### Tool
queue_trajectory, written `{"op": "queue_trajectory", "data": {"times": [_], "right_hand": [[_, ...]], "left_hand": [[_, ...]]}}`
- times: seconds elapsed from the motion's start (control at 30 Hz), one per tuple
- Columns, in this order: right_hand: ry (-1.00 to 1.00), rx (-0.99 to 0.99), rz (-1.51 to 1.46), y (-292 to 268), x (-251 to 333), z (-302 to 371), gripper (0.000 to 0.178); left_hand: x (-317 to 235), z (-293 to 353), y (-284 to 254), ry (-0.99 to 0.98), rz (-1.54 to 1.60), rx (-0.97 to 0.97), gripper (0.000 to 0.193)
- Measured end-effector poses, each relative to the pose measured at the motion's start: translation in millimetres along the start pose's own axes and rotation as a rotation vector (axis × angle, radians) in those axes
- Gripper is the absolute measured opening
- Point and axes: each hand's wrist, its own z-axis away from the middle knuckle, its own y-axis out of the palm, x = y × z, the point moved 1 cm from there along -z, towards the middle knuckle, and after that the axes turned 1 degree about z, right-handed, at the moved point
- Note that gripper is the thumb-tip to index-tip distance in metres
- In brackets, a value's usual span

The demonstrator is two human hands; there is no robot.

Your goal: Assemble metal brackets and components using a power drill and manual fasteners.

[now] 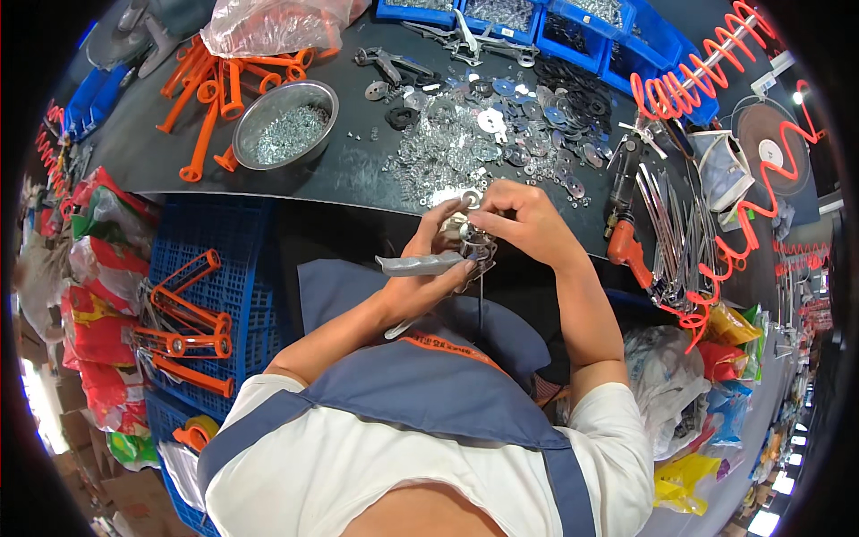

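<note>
In front of my chest, my left hand (pixel 413 285) is wrapped round a metal mechanism (pixel 480 253) with a long grey handle (pixel 419 266) sticking out to the left. A thin rod hangs down below it. My right hand (pixel 530 225) has its fingertips pinched together at the top of the mechanism; whatever small piece they hold is hidden. Close to both sets of fingertips shows a pale round ring-shaped part (pixel 470 199). Just beyond, on the dark workbench (pixel 358 183), lies a spread of small springs (pixel 429 148), with metal discs (pixel 559 116) among them.
A steel bowl (pixel 286 125) of small metal parts stands beside orange frames (pixel 210 116). Blue bins (pixel 573 36) line the back. A pneumatic screwdriver (pixel 629 242), a bundle of metal rods (pixel 667 219) and a red coiled hose (pixel 707 76) are at right. Blue crates (pixel 259 313) stand left.
</note>
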Motion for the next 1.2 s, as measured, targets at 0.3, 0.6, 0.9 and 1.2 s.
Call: {"op": "queue_trajectory", "data": {"times": [0.3, 0.6, 0.9, 1.2], "right_hand": [[0.232, -0.644, -0.574, 21.6, -48.6, 72.9, 0.021], [0.257, -0.571, -0.582, 41.9, -54.6, 63.0, 0.015], [0.077, -0.407, -0.368, 26.1, -24.8, -39.3, 0.012], [-0.225, -0.428, 0.297, 56.7, -67.8, -175.9, 0.016]], "left_hand": [[-10.1, -28.3, -44.7, 0.506, -0.252, -0.091, 0.037], [15.5, -20.1, -29.6, 0.698, -0.829, -0.019, 0.041], [28.8, -19.5, -27.5, 0.668, -0.553, 0.058, 0.041], [57.9, -3.5, -14.2, 0.647, -0.808, -0.031, 0.05]]}}
